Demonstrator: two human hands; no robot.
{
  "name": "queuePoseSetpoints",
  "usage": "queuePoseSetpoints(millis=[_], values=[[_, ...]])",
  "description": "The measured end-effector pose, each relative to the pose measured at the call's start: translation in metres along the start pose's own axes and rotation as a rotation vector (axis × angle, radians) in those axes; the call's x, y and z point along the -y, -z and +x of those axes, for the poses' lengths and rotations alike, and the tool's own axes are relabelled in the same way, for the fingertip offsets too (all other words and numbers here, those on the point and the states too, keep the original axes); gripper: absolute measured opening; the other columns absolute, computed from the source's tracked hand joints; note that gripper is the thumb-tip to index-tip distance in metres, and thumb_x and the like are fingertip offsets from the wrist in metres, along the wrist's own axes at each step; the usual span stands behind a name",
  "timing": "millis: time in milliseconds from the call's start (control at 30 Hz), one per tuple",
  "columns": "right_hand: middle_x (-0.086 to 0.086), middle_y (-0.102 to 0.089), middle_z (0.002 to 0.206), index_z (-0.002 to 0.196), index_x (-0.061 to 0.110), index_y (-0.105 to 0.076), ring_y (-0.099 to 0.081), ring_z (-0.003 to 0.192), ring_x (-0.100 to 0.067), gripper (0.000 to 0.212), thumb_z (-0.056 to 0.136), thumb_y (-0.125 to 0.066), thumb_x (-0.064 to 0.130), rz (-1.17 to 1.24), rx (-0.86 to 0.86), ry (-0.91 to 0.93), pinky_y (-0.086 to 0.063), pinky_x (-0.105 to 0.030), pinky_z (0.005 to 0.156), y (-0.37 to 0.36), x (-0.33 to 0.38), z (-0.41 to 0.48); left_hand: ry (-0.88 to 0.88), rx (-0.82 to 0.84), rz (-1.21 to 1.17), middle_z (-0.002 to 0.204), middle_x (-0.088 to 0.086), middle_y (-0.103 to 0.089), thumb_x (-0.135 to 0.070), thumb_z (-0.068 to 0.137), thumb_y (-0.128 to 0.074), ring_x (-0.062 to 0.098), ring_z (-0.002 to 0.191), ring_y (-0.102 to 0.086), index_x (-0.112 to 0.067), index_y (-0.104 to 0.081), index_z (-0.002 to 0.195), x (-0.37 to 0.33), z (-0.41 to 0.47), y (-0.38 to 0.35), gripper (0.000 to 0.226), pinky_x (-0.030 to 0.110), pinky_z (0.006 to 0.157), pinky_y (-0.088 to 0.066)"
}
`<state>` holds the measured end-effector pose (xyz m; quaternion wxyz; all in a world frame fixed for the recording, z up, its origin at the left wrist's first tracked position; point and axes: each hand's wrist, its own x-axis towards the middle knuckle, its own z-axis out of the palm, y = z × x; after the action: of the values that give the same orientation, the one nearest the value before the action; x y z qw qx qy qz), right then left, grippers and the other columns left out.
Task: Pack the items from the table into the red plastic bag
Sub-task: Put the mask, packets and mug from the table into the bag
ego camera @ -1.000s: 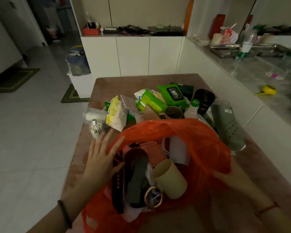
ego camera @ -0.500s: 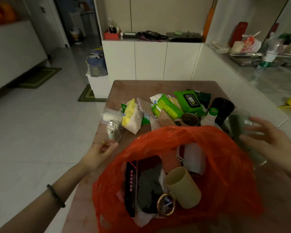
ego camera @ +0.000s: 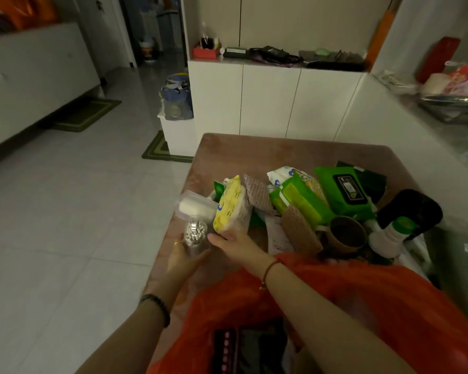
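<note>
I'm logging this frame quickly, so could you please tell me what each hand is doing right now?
Left hand: closed around the clear cotton swab container.
Right hand: open, fingertips at the yellow packet, not gripping it.

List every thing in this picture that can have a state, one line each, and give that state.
red plastic bag: open, partly filled
cotton swab jar: upright, held by left hand
yellow packet: on the table, touched by right hand
paper cup: on its side, mouth toward camera
white bottle: green cap on, tilted
green wipes pack: flap shut, on the pile
</note>
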<state>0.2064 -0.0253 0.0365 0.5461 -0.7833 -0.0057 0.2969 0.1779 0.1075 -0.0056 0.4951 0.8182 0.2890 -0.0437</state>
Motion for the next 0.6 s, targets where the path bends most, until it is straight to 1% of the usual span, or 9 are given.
queuePoseSetpoints(millis=[33,67,133,200,267,333,400,500,600], values=[[0.005,-0.052,0.116,0.118,0.02,-0.054,-0.052,0.109,-0.015,0.05,0.079,-0.06,0.05,0.094,0.002,-0.021,-0.045,-0.029,0.092,-0.008,-0.001,0.008,-0.003,-0.028,-0.001,0.114,0.019,-0.06,-0.03,0.072,-0.077,0.034,0.105,-0.058,-0.002,-0.046,0.11,0.0,0.003,-0.002,0.057,0.033,0.077,-0.045],[0.007,-0.048,0.116,0.122,0.02,-0.051,-0.049,0.114,-0.016,0.05,0.081,-0.059,0.048,0.179,-0.009,-0.039,-0.043,-0.033,0.096,-0.014,-0.004,0.018,-0.017,-0.046,-0.016,0.11,0.018,-0.062,-0.029,0.073,-0.075,0.033,0.103,-0.059,-0.001,-0.048,0.109,0.002,0.007,-0.005,0.053,0.031,0.073,-0.043],[0.003,-0.048,0.129,0.131,0.014,-0.045,-0.044,0.125,-0.019,0.062,0.08,-0.062,0.045,0.288,-0.071,-0.06,-0.038,-0.038,0.106,-0.025,-0.006,0.031,-0.039,-0.055,-0.034,0.1,0.011,-0.059,-0.029,0.077,-0.072,0.029,0.097,-0.059,-0.001,-0.049,0.111,0.002,0.007,-0.008,0.049,0.029,0.071,-0.041],[-0.001,-0.047,0.139,0.135,0.013,-0.042,-0.045,0.127,-0.021,0.074,0.074,-0.066,0.049,0.363,-0.113,-0.084,-0.038,-0.042,0.108,-0.035,-0.008,0.036,-0.07,-0.046,-0.021,0.095,0.008,-0.057,-0.029,0.079,-0.069,0.025,0.09,-0.058,-0.005,-0.05,0.103,0.004,0.006,-0.01,0.039,0.029,0.069,-0.041],[-0.003,-0.048,0.138,0.135,0.013,-0.043,-0.048,0.123,-0.021,0.07,0.077,-0.064,0.048,0.399,-0.107,-0.111,-0.043,-0.04,0.102,-0.041,-0.007,0.035,-0.092,-0.048,-0.019,0.091,0.008,-0.059,-0.027,0.08,-0.069,0.022,0.082,-0.057,-0.013,-0.047,0.082,0.007,0.004,-0.01,0.026,0.028,0.063,-0.042],[-0.003,-0.053,0.132,0.131,0.013,-0.047,-0.053,0.111,-0.018,0.063,0.08,-0.062,0.046,0.421,-0.076,-0.127,-0.048,-0.032,0.086,-0.044,-0.005,0.031,-0.103,-0.062,-0.045,0.084,0.003,-0.057,-0.021,0.08,-0.069,0.021,0.079,-0.055,-0.019,-0.041,0.071,0.005,-0.003,-0.006,0.029,0.018,0.051,-0.038],[-0.001,-0.053,0.127,0.132,0.016,-0.042,-0.053,0.107,-0.017,0.064,0.079,-0.062,0.047,0.464,-0.079,-0.1,-0.047,-0.031,0.08,-0.043,0.0,0.021,-0.154,-0.067,-0.061,0.084,0.002,-0.058,-0.017,0.08,-0.069,0.019,0.077,-0.057,-0.012,-0.047,0.079,-0.001,-0.013,-0.002,0.023,0.011,0.046,-0.039],[-0.001,-0.054,0.129,0.133,0.025,-0.036,-0.057,0.111,-0.023,0.081,0.065,-0.068,0.057,0.498,-0.081,-0.069,-0.051,-0.045,0.089,-0.035,0.01,-0.004,-0.273,-0.069,-0.108,0.09,0.002,-0.059,-0.012,0.079,-0.07,0.0,0.07,-0.053,0.001,-0.056,0.103,-0.015,-0.035,0.006,0.031,0.0,0.053,-0.042],[-0.004,-0.061,0.119,0.117,0.028,-0.046,-0.063,0.103,-0.02,0.061,0.066,-0.071,0.051,0.488,-0.142,0.097,-0.051,-0.046,0.093,-0.018,0.024,-0.041,-0.376,-0.066,-0.212,0.091,-0.003,-0.062,-0.011,0.075,-0.073,0.006,0.084,-0.061,-0.002,-0.058,0.11,-0.038,-0.068,0.012,0.039,-0.002,0.061,-0.044]])
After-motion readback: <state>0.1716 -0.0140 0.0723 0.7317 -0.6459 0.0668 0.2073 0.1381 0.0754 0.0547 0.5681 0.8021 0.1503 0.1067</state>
